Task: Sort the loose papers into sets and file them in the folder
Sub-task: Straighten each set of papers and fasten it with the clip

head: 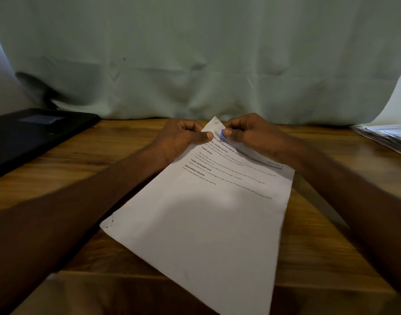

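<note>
Pinching the papers (208, 214) at their top corner, the left hand (183, 138) steadies them while the right hand (247, 135) fingers grip a blue clip (222, 133), probably binding one set.

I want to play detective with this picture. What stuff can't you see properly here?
- Blue clip, head view: mostly covered by the right hand's thumb, so its shape is unclear.
- Paper: small print too tiny and blurred to read; bottom edge cut off by the frame.
- Paper pile: cut off at the right edge.
- Black folder: cut off at the left edge.
- Left hand: fingertips curl out of sight.
</note>
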Tool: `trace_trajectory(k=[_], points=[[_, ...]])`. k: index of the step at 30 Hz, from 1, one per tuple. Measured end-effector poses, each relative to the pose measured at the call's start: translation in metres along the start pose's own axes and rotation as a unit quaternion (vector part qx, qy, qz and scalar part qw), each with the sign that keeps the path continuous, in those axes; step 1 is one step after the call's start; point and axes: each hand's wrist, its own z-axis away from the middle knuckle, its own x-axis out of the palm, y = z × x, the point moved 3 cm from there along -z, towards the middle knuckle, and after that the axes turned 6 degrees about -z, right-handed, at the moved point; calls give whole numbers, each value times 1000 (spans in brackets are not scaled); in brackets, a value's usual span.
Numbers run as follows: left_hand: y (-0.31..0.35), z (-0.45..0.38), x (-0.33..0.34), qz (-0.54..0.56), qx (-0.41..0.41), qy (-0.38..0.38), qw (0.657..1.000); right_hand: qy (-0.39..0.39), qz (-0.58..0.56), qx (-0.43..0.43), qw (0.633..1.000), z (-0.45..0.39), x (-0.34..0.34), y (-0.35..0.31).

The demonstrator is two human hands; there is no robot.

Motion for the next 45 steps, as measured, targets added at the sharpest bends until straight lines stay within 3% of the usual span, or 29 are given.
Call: trace_trajectory(k=[5,9,15,23,28,33,38,41,45], points=[[1,1,-1,5,-6,7,1000,35,-36,19,999,-2,4,-2],[-1,-2,-3,-1,-5,14,1000,112,-55,24,992,-4,11,-4],[-9,-9,-12,-1,-21,25,999,87,-85,44,992,-6,14,-3],[-12,-11,-13,43,-69,12,997,256,-103,61,959,-10,-16,15],[-13,-17,-24,63,-93,54,992,334,-74,73,937,-6,-28,14],[-13,-19,-45,151,-123,101,976,296,-190,121,928,-1,-30,20],[-18,-19,-62,223,-145,108,958,157,-378,208,888,-4,-13,32],[-16,-21,-62,258,-129,91,953,99,-379,203,897,-6,-6,27],[-11,-25,-60,225,-88,14,970,142,-351,152,913,-8,-11,23]])
